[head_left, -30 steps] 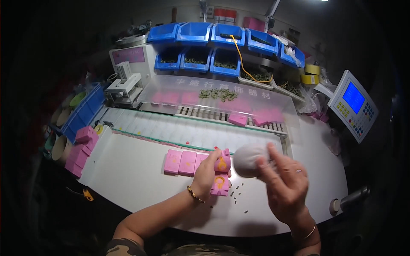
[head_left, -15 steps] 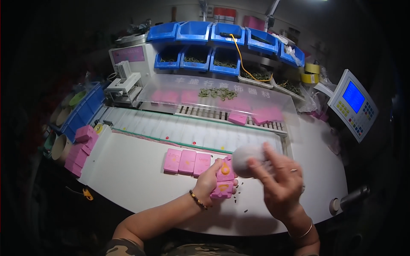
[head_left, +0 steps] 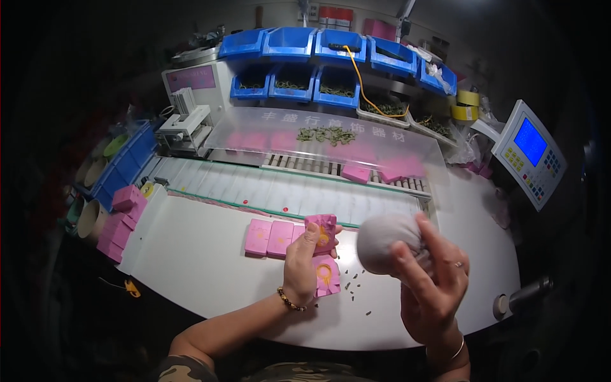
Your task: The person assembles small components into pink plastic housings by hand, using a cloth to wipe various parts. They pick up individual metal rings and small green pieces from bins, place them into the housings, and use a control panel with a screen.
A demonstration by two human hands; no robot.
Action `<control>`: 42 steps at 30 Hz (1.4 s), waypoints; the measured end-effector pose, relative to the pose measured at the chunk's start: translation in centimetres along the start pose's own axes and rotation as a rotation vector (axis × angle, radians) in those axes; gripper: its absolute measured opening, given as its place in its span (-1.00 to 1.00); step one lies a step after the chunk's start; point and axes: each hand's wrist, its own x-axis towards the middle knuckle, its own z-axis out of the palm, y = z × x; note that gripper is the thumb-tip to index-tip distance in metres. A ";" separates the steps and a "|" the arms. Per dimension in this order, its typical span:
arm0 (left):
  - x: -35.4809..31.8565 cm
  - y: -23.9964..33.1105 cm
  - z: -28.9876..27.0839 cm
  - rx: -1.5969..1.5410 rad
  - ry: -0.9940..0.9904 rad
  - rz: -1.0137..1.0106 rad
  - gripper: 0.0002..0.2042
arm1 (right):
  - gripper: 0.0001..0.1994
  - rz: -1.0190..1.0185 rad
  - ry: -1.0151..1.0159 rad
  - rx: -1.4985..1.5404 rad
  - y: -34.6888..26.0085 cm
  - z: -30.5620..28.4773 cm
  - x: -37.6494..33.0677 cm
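My left hand (head_left: 300, 264) is closed on a pink rubber mold half (head_left: 328, 223), thumb across its face, fingertips showing at its right edge. The inner face has an orange-tinted, ring-like cavity. Just below, a second mold half (head_left: 333, 288) with a similar orange ring lies against the palm; whether it is held or rests on the table I cannot tell. My right hand (head_left: 439, 280) grips a round grey cloth pouch (head_left: 385, 245) in the air, right of the molds. A row of pink mold blocks (head_left: 257, 237) lies left of my left hand, its last block partly covered.
Small dark bits (head_left: 356, 280) lie on the white table (head_left: 216, 254). Beyond runs a glass-edged conveyor strip (head_left: 254, 191) beneath a clear cover carrying green pieces (head_left: 326, 135). Blue bins (head_left: 289, 46) stand behind, stacked pink blocks (head_left: 114, 235) left, a control panel (head_left: 529, 153) right.
The two mold halves have come apart, the upper one lifted away and tilted in my left hand. My right hand with the cloth pouch has shifted slightly right and down.
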 end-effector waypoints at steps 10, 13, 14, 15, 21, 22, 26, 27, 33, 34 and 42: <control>-1.0 0.5 -0.2 0.041 0.027 0.118 -0.47 | -0.52 -0.046 -0.189 0.130 -0.3 0.5 -0.7; -0.9 1.4 0.3 0.031 0.047 0.194 -0.52 | -0.55 0.032 0.013 0.102 -1.5 0.5 -0.2; -1.0 1.9 0.7 0.070 0.052 0.266 -0.53 | -0.55 0.013 -0.241 0.210 -2.1 0.9 -0.9; -1.4 2.7 1.4 0.092 -0.035 0.375 -0.58 | -0.54 -0.044 -0.299 0.105 -3.2 1.5 -1.9; -1.1 0.7 -0.5 0.002 0.054 0.127 -0.63 | -0.45 -0.093 -0.524 0.063 -1.5 2.0 -3.7; -0.6 1.3 -0.6 0.000 0.061 0.165 -0.63 | -0.45 -0.066 -0.531 0.045 -0.8 2.0 -4.0; 1.4 1.6 -2.2 -0.014 0.166 0.064 -0.52 | -0.41 0.053 -0.563 -0.106 2.7 2.2 -6.2; 1.4 1.6 -2.5 -0.023 0.155 0.058 -0.52 | -0.40 0.133 -0.586 -0.151 3.3 1.9 -6.8; 1.0 1.3 -2.6 -0.050 0.000 -0.113 -0.52 | -0.41 0.219 -0.648 -0.170 5.0 3.2 -8.5; 0.8 1.3 -2.3 -0.049 -0.002 -0.112 -0.52 | -0.42 0.192 -0.618 -0.158 4.9 3.4 -8.0; -1.0 -0.1 -1.1 0.109 -0.080 0.132 -0.68 | -0.51 0.604 -0.460 0.966 1.6 6.4 -2.5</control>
